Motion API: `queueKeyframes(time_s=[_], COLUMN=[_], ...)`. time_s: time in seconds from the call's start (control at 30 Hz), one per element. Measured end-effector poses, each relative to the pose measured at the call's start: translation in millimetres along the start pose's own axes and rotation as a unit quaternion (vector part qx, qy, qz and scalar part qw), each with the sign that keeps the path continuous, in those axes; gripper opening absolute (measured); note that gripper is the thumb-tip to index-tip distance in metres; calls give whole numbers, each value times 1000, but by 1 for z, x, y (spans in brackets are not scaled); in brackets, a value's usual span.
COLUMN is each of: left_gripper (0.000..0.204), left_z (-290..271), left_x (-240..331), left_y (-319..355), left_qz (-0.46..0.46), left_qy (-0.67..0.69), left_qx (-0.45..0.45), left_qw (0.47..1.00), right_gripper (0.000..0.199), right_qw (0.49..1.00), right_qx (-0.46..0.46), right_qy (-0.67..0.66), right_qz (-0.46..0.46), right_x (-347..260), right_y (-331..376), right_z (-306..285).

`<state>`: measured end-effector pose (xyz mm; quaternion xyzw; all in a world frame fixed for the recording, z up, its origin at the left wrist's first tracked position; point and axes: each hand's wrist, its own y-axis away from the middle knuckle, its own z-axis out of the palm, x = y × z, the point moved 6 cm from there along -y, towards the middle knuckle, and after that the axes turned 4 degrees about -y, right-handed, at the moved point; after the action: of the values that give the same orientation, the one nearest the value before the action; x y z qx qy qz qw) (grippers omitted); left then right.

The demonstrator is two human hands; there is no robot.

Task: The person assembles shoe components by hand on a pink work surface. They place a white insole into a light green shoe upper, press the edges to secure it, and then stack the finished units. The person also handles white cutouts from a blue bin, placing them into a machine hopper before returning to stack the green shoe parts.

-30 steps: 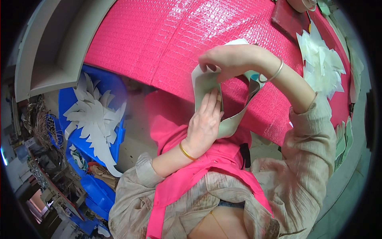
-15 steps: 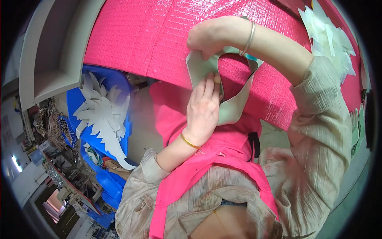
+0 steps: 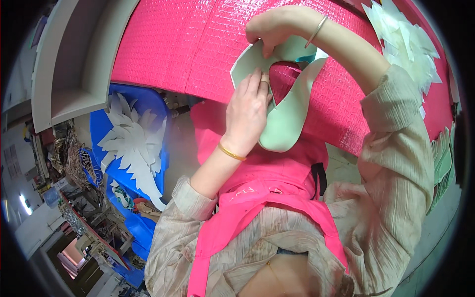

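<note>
Your piece (image 3: 284, 131) is pale green and bent round in a loop, and pink shows through the hole in it. It sits right at both of your hands. Your left hand (image 3: 245, 111) is on its left side. The fingers are close together and almost straight, and they lie on the green near the rim of the hole. You can't see that thumb well, so I cannot tell if the hand is pinching or just pressing. Your right hand (image 3: 277, 29) is up at the far end. Its fingers are curled and its thumb points down on the green, so it is holding the top left edge. A bit of teal (image 3: 306, 59) shows inside the loop, below your right wrist.

The piece crosses the near edge of the desk (image 3: 163, 49). Its far part is over the desk, and its round bottom end hangs out over your apron (image 3: 267, 193). That near edge slants down to the right.

To the left of your hands, a wide stretch of pink desk runs to the grey box (image 3: 106, 49). To the right, a smaller stretch runs to the white pile (image 3: 408, 54) on the far side of your right arm. The blue bin (image 3: 96, 119), with white scraps (image 3: 133, 138) in it, is below the desk's edge, well apart from your left hand.
</note>
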<state>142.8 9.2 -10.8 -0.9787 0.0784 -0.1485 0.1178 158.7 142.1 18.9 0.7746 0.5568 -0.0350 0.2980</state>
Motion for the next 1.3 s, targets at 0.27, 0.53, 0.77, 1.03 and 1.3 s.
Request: queueKeyframes(time_s=[0.27,0.53,0.77,1.03,1.3], left_gripper=[36,35,36,38,20], left_z=[5,5,5,0,-13], left_x=[-3,-8,-14,-19,89], left_y=[-20,-34,-38,-19,13], left_qz=[38,54,93,210,229], left_qy=[-10,2,20,209,300], left_qx=[20,-19,1,-87,-90], left_qw=[999,998,995,951,922], right_gripper=[36,36,36,40,23], right_qw=[992,993,984,846,947], right_qx=[-80,-64,-55,170,131], right_qy=[-4,-61,-98,-490,-268], right_qz=[94,82,136,122,122], right_x=[30,49,51,57,49], right_y=[-26,-25,-22,70,26], right_z=[15,19,12,50,18])
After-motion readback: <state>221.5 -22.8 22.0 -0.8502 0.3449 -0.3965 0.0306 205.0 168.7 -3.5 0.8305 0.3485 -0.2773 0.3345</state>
